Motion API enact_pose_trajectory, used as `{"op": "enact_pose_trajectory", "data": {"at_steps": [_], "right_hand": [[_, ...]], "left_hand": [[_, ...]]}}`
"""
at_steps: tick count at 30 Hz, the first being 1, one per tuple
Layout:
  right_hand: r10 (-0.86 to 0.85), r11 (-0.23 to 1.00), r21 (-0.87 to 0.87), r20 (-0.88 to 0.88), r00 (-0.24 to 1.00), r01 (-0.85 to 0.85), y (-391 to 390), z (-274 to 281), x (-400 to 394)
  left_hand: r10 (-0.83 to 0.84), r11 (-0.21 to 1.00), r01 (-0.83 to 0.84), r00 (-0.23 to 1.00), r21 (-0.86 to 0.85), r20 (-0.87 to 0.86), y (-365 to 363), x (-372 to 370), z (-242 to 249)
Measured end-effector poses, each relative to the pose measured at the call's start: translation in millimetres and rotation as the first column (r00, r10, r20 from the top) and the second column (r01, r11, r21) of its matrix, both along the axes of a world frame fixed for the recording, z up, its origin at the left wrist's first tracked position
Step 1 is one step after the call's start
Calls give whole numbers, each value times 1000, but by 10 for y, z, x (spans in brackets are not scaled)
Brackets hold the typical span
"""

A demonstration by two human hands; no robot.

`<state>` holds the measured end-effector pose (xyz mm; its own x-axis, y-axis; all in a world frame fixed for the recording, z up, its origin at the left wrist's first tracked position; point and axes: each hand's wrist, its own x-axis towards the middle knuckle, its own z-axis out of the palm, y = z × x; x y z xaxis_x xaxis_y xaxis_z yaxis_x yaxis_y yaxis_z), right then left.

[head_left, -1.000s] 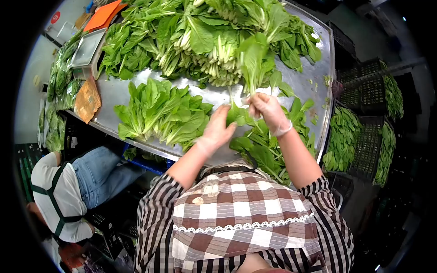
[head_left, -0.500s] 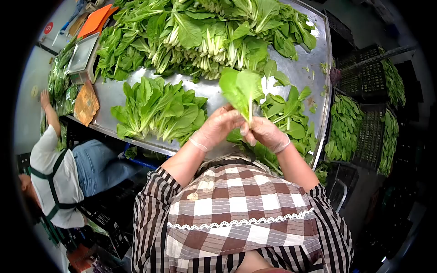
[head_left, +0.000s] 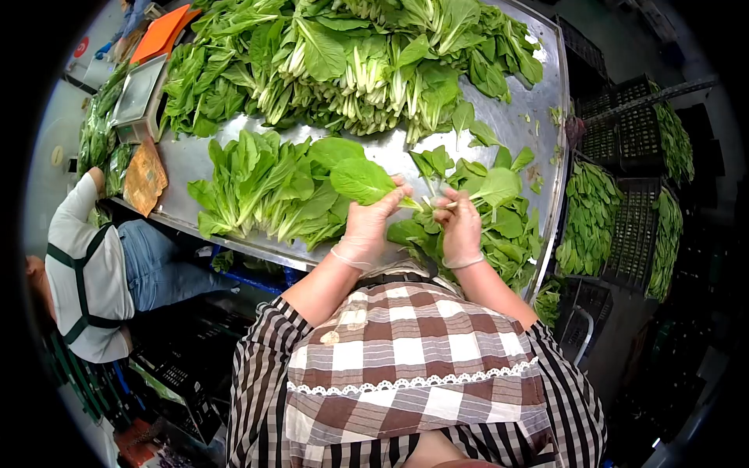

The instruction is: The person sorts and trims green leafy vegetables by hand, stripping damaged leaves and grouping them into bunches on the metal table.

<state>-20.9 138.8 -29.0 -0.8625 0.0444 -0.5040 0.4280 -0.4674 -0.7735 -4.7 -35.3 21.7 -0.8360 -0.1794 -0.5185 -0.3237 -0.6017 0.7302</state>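
Note:
My left hand (head_left: pixel 368 230), in a thin clear glove, grips a leafy green stalk (head_left: pixel 360 181), its broad leaves pointing up and left and its cut end to the right. Close beside it, my gloved right hand (head_left: pixel 462 232) pinches the stem of a single green leaf (head_left: pixel 498 187) that spreads to the right. A neat pile of leafy greens (head_left: pixel 265 187) lies left of my hands on the metal table (head_left: pixel 175 175). Loose leaves (head_left: pixel 511 222) are heaped to the right, partly behind my right hand.
A big heap of greens (head_left: pixel 343 70) covers the table's far side. At left stand a scale (head_left: pixel 140 93), an orange box (head_left: pixel 162 35) and a brown flat piece (head_left: pixel 146 179). A co-worker (head_left: pixel 86 265) is at far left. Black crates (head_left: pixel 633 226) with greens stand right of the table.
My hands have moved slightly apart. The stalk has tipped leftward in my left hand, and a separate leaf now shows in my right. The co-worker's arm has drawn in.

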Motion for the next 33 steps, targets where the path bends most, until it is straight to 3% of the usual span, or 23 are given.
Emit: {"op": "enact_pose_trajectory", "data": {"at_steps": [1,2,4,5,10,12,13,16,17,20,23,24,26,29,30,32,33], "right_hand": [[59,998,-29,81,995,-57,81,-34,-31],[238,971,-25,168,957,-237,74,19,-79],[554,821,-65,334,762,-567,26,178,-238],[606,757,107,253,754,-645,-62,171,-313],[383,813,463,32,923,-353,-704,234,-1248],[301,805,528,28,953,-270,-796,127,-1530],[279,872,420,-5,960,-251,-776,-103,-1655],[232,892,414,-81,969,-179,-725,25,-1562],[252,842,510,-85,964,-175,-654,89,-1497],[255,820,556,-143,956,-136,-495,245,-1109],[351,843,511,-287,891,-168,-358,168,-586],[453,781,580,-271,849,-232,-324,155,-428],[776,371,834,-37,629,-408,-223,270,-267],[802,498,657,-100,588,-566,-89,239,-414],[726,623,549,-141,673,-558,-62,95,-545],[564,697,609,-138,814,-379,-45,-183,-882],[489,669,687,-119,864,-284,-68,-115,-974]], "left_hand": [[11,1000,-11,1000,-13,-1,-45,-12,-33],[23,999,-23,1000,-25,-3,-82,-18,-58],[74,997,-74,997,-18,-3,-129,-25,-82],[100,995,-100,995,-15,-8,-125,-11,-106],[77,996,-77,997,53,-9,-172,-7,-214],[64,996,-63,998,60,-13,-189,11,-195],[66,996,-65,998,64,-16,-198,17,-178],[83,995,-82,996,52,-18,-229,23,-182],[88,995,-88,996,45,-15,-225,29,-196],[101,993,-97,994,70,-47,-161,-10,-250],[29,999,-28,999,19,-24,-56,-91,-156],[15,999,-13,999,39,-41,-33,-107,-166],[-12,997,18,997,77,-76,11,-132,-192],[-39,996,38,999,85,3,-36,-141,-279],[-22,995,21,1000,92,7,-49,-141,-332],[-17,991,16,1000,132,3,-87,-139,-500],[3,988,-5,1000,153,15,-80,-59,-423]]}}
